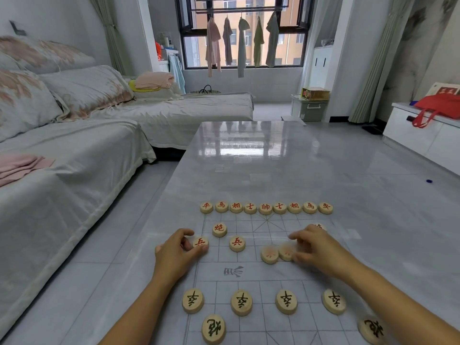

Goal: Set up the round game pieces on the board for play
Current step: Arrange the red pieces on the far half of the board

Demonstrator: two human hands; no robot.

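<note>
Nine pieces point(265, 207) line the board point(263, 273) (sofa point(74, 150) alongside) — left hand point(178, 250) pinches an edge piece point(200, 242); right hand point(316, 245), grip too blurred to tell, half-covers another piece point(319, 225).

We see pale wooden round pieces point(265, 208) lying flat on the translucent gridded board point(273, 272), nine red-marked along its far row, black-marked ones nearest us.

The left hand point(174, 247) and right hand point(321, 247) are bare. The left forearm point(149, 302) and right forearm point(398, 295) are bare too, uncovered right down to the picture's lower edge.
</note>
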